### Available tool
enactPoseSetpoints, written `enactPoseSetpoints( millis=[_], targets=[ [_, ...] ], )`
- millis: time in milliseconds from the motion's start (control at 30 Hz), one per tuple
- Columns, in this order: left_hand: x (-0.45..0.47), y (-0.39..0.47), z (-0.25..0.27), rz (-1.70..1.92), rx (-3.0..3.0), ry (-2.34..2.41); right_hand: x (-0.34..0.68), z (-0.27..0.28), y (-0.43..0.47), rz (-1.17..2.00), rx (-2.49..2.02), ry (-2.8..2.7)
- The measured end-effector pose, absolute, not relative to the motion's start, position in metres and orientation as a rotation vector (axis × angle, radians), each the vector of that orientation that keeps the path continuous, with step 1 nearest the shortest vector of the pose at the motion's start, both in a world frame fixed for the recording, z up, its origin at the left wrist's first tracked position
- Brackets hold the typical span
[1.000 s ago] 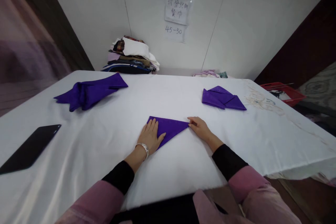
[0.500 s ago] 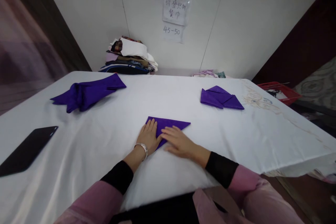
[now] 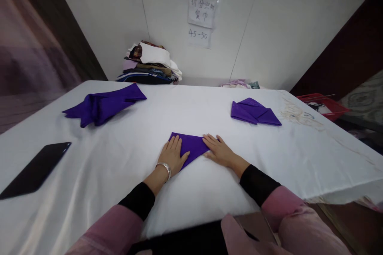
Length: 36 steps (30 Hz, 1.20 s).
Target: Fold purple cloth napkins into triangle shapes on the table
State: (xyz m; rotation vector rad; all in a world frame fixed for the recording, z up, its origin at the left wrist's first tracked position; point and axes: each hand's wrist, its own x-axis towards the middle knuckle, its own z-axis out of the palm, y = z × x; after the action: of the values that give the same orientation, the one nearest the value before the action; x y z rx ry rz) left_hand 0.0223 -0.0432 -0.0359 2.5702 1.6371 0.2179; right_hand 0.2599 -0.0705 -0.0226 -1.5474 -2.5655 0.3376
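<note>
Purple cloth (image 3: pixel 193 145), folded to a point, lies on the white worktop (image 3: pixel 191 199), longest from left to right. The left hand (image 3: pixel 172 156) rests on its wide end, the right hand (image 3: pixel 220 152) on its thin end, so neither is nearer. Both are flat, gripping nothing.

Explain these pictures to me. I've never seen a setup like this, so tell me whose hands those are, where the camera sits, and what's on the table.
There is no machine here: these are a person's bare hands, seen from one camera worn on that person's head, looking forward and down. The left hand, with a bracelet at the wrist, and the right hand lie on a folded purple cloth; neither grips it. The white tablecloth also bears a purple bundle at far left, another folded purple piece at far right, and a flat black object at left.
</note>
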Motion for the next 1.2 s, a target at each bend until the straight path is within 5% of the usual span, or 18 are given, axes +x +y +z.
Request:
enactPoseSetpoints(
  millis=[200,367,1200],
  targets=[
    [0.023,-0.046,-0.034,0.203,2.539,1.619,0.276,-0.025,-0.069,0.216,-1.806,-2.410],
    [0.022,-0.047,-0.038,0.233,2.507,1.624,0.238,-0.019,-0.088,0.039,-1.428,-2.569],
    [-0.059,-0.088,-0.015,0.344,2.423,1.698,0.196,-0.030,-0.058,0.320,-1.372,-2.687]
  ],
)
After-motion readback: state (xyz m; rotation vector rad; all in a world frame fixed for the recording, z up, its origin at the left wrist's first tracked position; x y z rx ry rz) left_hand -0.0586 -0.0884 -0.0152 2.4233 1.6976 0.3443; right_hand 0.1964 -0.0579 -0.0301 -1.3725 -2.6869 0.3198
